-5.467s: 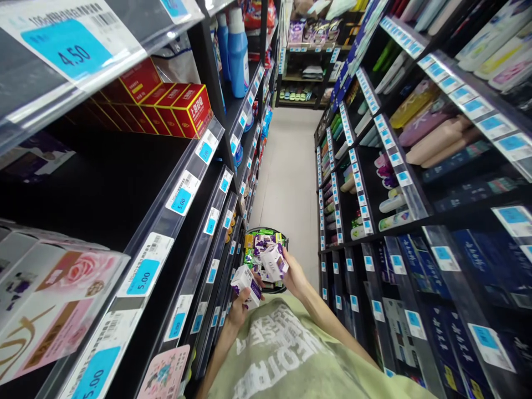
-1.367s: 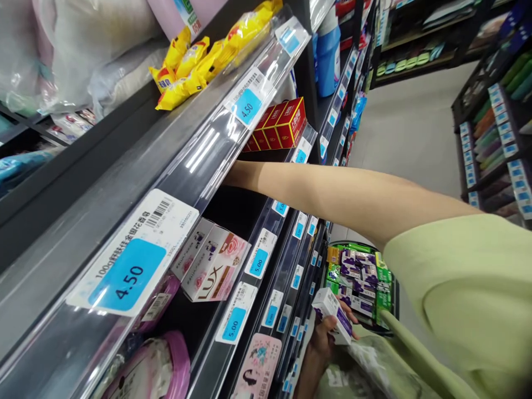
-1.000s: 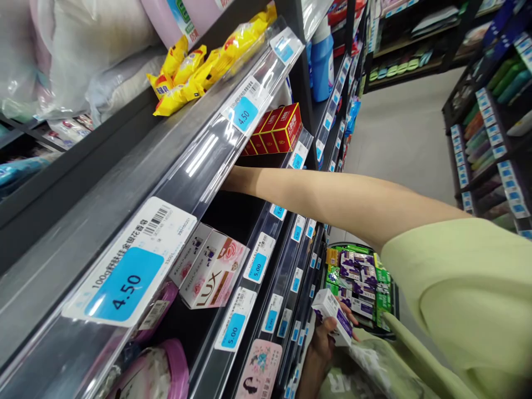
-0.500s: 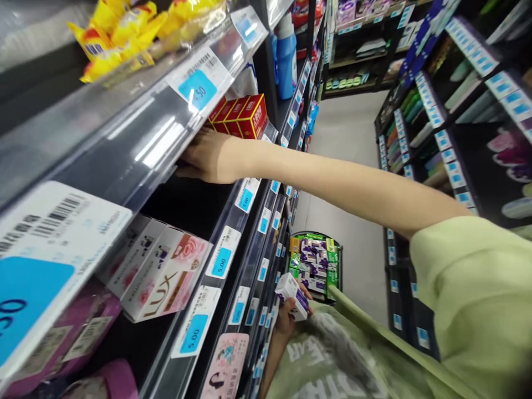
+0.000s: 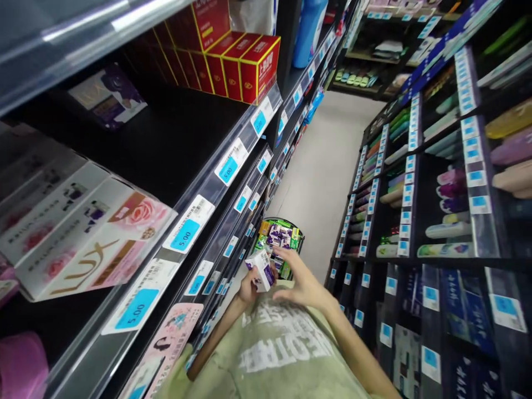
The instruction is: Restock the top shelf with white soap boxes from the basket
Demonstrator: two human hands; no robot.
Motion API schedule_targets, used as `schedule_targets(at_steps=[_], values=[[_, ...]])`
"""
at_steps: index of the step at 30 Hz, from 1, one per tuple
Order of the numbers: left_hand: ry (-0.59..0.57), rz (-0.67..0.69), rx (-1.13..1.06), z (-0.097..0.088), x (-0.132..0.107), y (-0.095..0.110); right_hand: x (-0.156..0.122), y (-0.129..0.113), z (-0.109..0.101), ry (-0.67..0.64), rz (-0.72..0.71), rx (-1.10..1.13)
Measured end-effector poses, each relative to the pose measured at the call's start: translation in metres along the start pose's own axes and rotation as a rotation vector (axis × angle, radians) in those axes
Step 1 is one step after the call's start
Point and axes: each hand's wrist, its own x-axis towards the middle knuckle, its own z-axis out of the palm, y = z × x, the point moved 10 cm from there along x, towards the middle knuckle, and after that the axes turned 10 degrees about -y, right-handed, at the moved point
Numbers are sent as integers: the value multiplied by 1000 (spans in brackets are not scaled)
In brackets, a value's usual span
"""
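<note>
My left hand (image 5: 248,288) is closed round a small white and purple soap box (image 5: 261,270), held low in front of my green shirt. My right hand (image 5: 300,280) hovers just right of that box, fingers spread and holding nothing. On the dark shelf (image 5: 166,149) to my left lies one purple soap box (image 5: 108,95) far back. A basket (image 5: 279,235) of purple and green boxes stands on the floor beyond my hands.
Red boxes (image 5: 233,58) stand at the shelf's far end, pink Lux boxes (image 5: 83,238) at its near end. Blue price tags (image 5: 186,224) line the shelf edges. Shelves of bottles (image 5: 449,183) stand on the right. The aisle floor (image 5: 328,166) runs ahead.
My right arm has come out of the shelf and dropped beside the box in my left hand. The view has tilted down from the upper shelves. A purple box now lies deep on the shelf.
</note>
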Motion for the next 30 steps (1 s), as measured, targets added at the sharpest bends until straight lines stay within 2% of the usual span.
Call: schedule_targets(at_steps=[1,3,6,10,12,14,16,18,22,30], values=[[29,-7,-6,-2,1,-2,-1,4,17,-58,-8,-20],[67,-13,-11,-3,3,-3,-1,10,29,-56,-16,-42],[61,16,-20,4,4,3,2,8,19,15,-66,-36],[33,78,43,12,3,19,5,-4,1,54,-217,13],[46,120,132,12,1,29,6,7,-3,125,-171,131],[38,153,251,15,-2,40,4,34,-4,257,-26,361],[-11,160,407,25,-4,47,-2,64,0,406,122,598],[-63,168,550,37,-6,52,-5,81,5,499,206,733],[-61,152,592,48,-6,53,-3,82,2,536,240,802],[-7,137,570,50,-3,54,-3,74,-2,562,255,807]])
